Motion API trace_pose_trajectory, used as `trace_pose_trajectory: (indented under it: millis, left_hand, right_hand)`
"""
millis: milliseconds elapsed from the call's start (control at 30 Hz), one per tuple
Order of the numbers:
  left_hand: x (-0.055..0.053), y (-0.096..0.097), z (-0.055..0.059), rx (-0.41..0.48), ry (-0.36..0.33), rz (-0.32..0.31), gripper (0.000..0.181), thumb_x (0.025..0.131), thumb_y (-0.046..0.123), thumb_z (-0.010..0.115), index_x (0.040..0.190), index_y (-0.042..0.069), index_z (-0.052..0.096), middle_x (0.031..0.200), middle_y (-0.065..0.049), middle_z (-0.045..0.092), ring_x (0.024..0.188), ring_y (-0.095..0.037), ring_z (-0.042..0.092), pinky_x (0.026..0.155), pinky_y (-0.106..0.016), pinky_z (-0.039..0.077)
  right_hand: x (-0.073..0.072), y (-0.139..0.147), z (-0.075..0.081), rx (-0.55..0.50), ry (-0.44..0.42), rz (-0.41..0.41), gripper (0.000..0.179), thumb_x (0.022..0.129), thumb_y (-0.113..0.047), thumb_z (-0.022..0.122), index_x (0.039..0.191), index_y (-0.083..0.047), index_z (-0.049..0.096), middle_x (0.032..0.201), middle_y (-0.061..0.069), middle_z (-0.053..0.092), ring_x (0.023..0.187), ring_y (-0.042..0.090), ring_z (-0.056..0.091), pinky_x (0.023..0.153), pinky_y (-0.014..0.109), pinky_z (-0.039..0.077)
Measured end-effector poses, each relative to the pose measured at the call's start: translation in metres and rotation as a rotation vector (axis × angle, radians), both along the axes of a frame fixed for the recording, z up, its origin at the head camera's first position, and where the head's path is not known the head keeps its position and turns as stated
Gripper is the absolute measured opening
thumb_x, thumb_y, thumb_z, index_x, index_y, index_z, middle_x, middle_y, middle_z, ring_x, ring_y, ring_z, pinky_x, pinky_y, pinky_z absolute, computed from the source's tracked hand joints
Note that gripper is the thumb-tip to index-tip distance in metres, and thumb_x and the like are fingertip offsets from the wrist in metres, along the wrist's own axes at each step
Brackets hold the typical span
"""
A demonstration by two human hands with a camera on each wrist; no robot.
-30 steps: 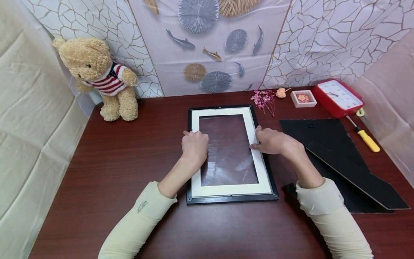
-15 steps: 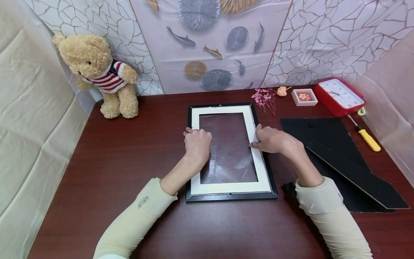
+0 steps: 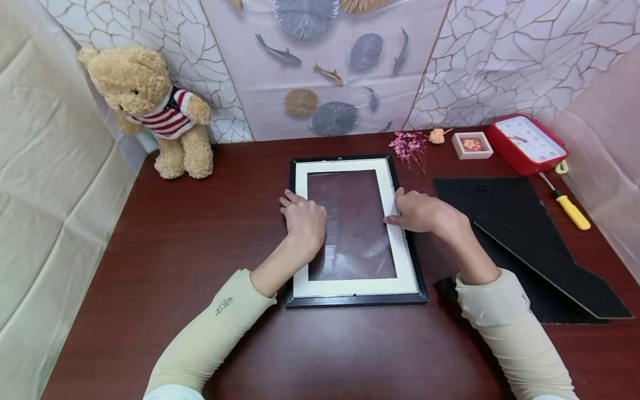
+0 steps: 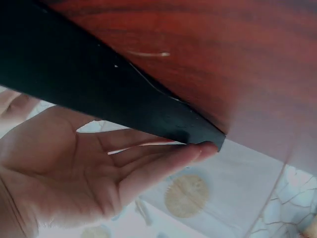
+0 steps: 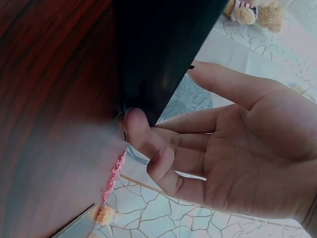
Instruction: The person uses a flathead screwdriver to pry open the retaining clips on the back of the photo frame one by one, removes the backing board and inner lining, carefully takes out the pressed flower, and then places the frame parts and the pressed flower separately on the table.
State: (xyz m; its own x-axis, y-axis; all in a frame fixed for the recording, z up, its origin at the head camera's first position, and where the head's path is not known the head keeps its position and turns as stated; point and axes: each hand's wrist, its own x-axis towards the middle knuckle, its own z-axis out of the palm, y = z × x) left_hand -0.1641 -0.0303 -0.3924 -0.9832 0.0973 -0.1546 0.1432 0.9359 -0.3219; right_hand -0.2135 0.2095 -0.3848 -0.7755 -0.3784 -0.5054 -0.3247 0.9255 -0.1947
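Observation:
A black picture frame (image 3: 356, 300) with a white mat (image 3: 357, 286) and a clear pane (image 3: 352, 222) lies on the dark red table. My left hand (image 3: 305, 219) rests on its left side, fingers extended over the edge. In the left wrist view, the left hand (image 4: 99, 163) has its fingers stretched along the frame (image 4: 99, 74). On the opposite side, my right hand (image 3: 422, 212) grips the frame, thumb on the mat and fingers at the outer edge. Curled fingers (image 5: 141, 131) hook the frame's side (image 5: 158, 54) in the right wrist view.
Black backing board (image 3: 500, 200) with its stand leg (image 3: 555, 266) lies to the right. Beyond it are a yellow screwdriver (image 3: 572, 212), red clock (image 3: 530, 144), small boxed flower (image 3: 472, 145), peach flower (image 3: 437, 136) and pink dried flowers (image 3: 410, 147). A teddy bear (image 3: 150, 111) sits back left.
My left hand has shifted slightly inward over the frame, and its fingers have spread and straightened past the left edge. The right hand keeps its hold. The view has tilted slightly.

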Motion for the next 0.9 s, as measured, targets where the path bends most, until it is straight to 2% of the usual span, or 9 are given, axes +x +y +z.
trace_pose_trajectory:
  millis: [67, 200, 267, 300, 433, 500, 667, 833, 900]
  left_hand:
    - [-0.004, -0.002, -0.008, 0.027, -0.002, 0.024, 0.038, 0.115, 0.011, 0.047, 0.138, -0.006, 0.072, 0.152, -0.044, 0.052, 0.138, -0.053, 0.063, 0.104, -0.047, 0.063]
    - [-0.024, -0.009, -0.045, 0.115, 0.071, 0.033, 0.036, 0.112, 0.009, 0.051, 0.134, -0.010, 0.073, 0.148, -0.050, 0.052, 0.133, -0.060, 0.064, 0.100, -0.053, 0.063]
    - [-0.027, -0.010, -0.050, 0.142, 0.110, 0.017, 0.034, 0.110, 0.006, 0.053, 0.128, -0.009, 0.077, 0.142, -0.051, 0.056, 0.129, -0.061, 0.066, 0.097, -0.055, 0.064]
    - [-0.025, -0.009, -0.046, 0.144, 0.115, 0.010, 0.033, 0.110, 0.005, 0.053, 0.126, -0.008, 0.078, 0.140, -0.051, 0.057, 0.128, -0.061, 0.066, 0.096, -0.054, 0.065]
    - [-0.006, -0.003, -0.011, 0.132, 0.110, -0.019, 0.033, 0.110, 0.001, 0.051, 0.124, -0.006, 0.080, 0.136, -0.047, 0.061, 0.128, -0.058, 0.067, 0.098, -0.050, 0.065]
    - [-0.001, 0.000, -0.003, 0.111, 0.102, -0.032, 0.034, 0.112, 0.001, 0.049, 0.126, -0.006, 0.078, 0.136, -0.045, 0.062, 0.129, -0.057, 0.067, 0.101, -0.049, 0.064]
    - [0.003, 0.002, -0.001, 0.047, 0.114, -0.069, 0.032, 0.112, 0.001, 0.050, 0.125, -0.009, 0.077, 0.135, -0.038, 0.068, 0.128, -0.053, 0.070, 0.100, -0.042, 0.064]
    - [0.000, -0.001, -0.001, 0.057, 0.168, -0.068, 0.030, 0.110, -0.002, 0.053, 0.123, -0.004, 0.081, 0.131, -0.032, 0.073, 0.122, -0.048, 0.074, 0.083, -0.037, 0.068]
    - [-0.001, -0.002, -0.001, 0.064, 0.190, -0.069, 0.031, 0.109, -0.002, 0.053, 0.123, -0.004, 0.081, 0.130, -0.031, 0.075, 0.119, -0.047, 0.076, 0.082, -0.038, 0.068]
  right_hand:
    - [-0.008, 0.007, -0.015, -0.019, 0.018, 0.013, 0.099, 0.112, -0.047, 0.062, 0.159, 0.028, 0.019, 0.106, 0.030, 0.073, 0.092, 0.022, 0.067, 0.087, 0.047, 0.055]
    - [0.000, 0.000, 0.000, -0.037, 0.007, 0.008, 0.094, 0.113, -0.041, 0.063, 0.159, 0.029, 0.020, 0.102, 0.029, 0.072, 0.091, 0.024, 0.066, 0.088, 0.046, 0.054]
    - [0.002, -0.003, 0.002, -0.024, 0.017, 0.009, 0.092, 0.113, -0.039, 0.063, 0.159, 0.028, 0.021, 0.112, 0.032, 0.073, 0.094, 0.023, 0.067, 0.090, 0.048, 0.056]
    - [0.002, -0.005, 0.003, -0.010, 0.010, 0.000, 0.091, 0.113, -0.039, 0.063, 0.160, 0.027, 0.021, 0.116, 0.032, 0.073, 0.095, 0.023, 0.068, 0.090, 0.047, 0.055]
    - [-0.020, 0.012, -0.039, 0.007, 0.030, -0.002, 0.098, 0.111, -0.048, 0.064, 0.163, 0.023, 0.022, 0.126, 0.033, 0.072, 0.095, 0.021, 0.067, 0.086, 0.043, 0.055]
    - [-0.026, 0.015, -0.048, 0.014, 0.028, -0.009, 0.098, 0.110, -0.048, 0.065, 0.164, 0.022, 0.022, 0.124, 0.032, 0.073, 0.094, 0.021, 0.067, 0.084, 0.042, 0.054]
    - [-0.020, 0.013, -0.042, 0.000, 0.034, -0.001, 0.101, 0.110, -0.050, 0.065, 0.164, 0.022, 0.019, 0.123, 0.034, 0.073, 0.092, 0.021, 0.067, 0.084, 0.042, 0.055]
    - [-0.023, 0.013, -0.048, -0.008, 0.034, -0.037, 0.101, 0.109, -0.049, 0.066, 0.166, 0.019, 0.018, 0.134, 0.034, 0.070, 0.093, 0.020, 0.067, 0.084, 0.042, 0.054]
    - [-0.022, 0.012, -0.045, -0.011, 0.044, -0.038, 0.101, 0.109, -0.050, 0.067, 0.165, 0.020, 0.021, 0.138, 0.035, 0.067, 0.093, 0.021, 0.066, 0.083, 0.044, 0.053]
